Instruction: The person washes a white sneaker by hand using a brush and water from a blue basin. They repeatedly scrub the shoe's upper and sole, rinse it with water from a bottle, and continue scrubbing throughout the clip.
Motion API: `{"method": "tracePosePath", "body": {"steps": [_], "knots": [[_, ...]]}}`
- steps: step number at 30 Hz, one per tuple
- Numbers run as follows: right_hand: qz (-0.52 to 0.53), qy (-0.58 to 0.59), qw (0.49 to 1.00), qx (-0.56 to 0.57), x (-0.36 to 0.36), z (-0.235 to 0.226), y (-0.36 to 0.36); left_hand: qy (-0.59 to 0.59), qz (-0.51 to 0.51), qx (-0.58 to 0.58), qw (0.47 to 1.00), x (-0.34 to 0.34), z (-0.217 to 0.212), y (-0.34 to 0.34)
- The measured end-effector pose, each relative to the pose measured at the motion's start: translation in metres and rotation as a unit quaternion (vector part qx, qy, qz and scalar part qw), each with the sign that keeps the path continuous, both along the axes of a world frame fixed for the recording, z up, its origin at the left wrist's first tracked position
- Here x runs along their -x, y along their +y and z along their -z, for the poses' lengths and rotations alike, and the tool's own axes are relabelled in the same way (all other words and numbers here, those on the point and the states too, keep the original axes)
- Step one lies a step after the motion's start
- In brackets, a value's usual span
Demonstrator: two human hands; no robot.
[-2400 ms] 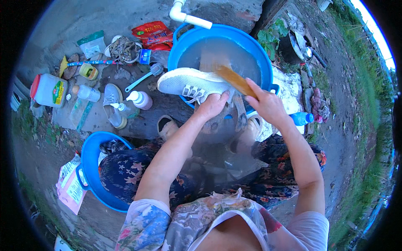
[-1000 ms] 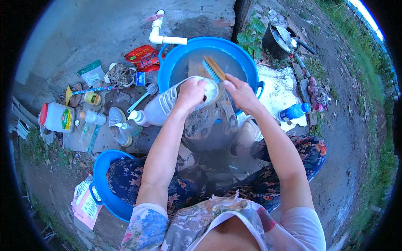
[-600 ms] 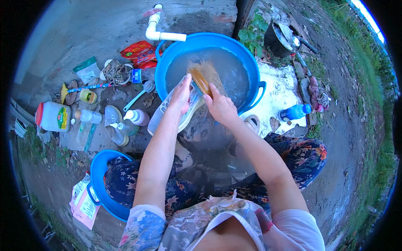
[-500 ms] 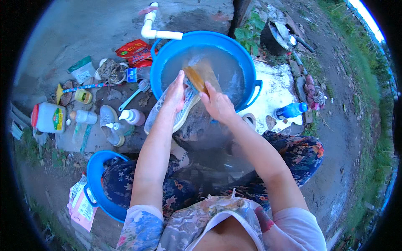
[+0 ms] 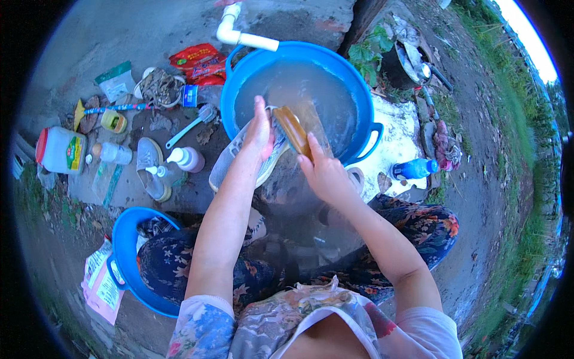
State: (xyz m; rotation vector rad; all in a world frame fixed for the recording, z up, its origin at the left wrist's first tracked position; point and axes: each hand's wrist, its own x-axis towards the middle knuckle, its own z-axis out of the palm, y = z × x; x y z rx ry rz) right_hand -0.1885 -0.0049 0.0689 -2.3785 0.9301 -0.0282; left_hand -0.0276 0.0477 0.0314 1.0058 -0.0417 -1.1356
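A grey shoe [image 5: 225, 166] with a pale sole is tilted at the near rim of a large blue tub [image 5: 365, 96] of cloudy water. My left hand [image 5: 261, 133] grips the shoe's upper part, thumb pointing up. My right hand [image 5: 326, 172] is closed on a wooden scrub brush [image 5: 291, 130], its bristle side turned toward the shoe. Behind the brush, a brown board [image 5: 315, 118] leans in the tub. The shoe's far end is partly hidden by my left hand and the brush.
A white pipe [image 5: 254, 40] reaches over the tub's back rim. Left stand a second grey shoe [image 5: 149, 159], a pump bottle [image 5: 187, 160], a teal-handled brush [image 5: 186, 133] and a lidded plastic jar [image 5: 63, 149]. A smaller blue basin [image 5: 122, 230] sits by my left knee; a blue bottle [image 5: 414, 169] lies right.
The brush and my right hand have shifted slightly right and nearer to me. My left hand still holds the shoe. The whole view has turned a little.
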Motion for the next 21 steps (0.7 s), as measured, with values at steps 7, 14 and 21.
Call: {"method": "tracePosePath", "body": {"steps": [7,14,21], "knots": [[0.055,-0.017,0.998,0.009,-0.051,0.007,-0.059,-0.143,0.058,-0.034,0.988,0.006,0.004,-0.013],[0.034,-0.160,0.985,-0.046,0.030,-0.008,-0.025,-0.459,0.073,-0.203,0.862,-0.002,0.001,-0.013],[0.036,-0.066,0.997,0.020,-0.029,0.012,-0.026,0.036,-0.064,0.024,0.997,-0.005,0.004,-0.036]]}}
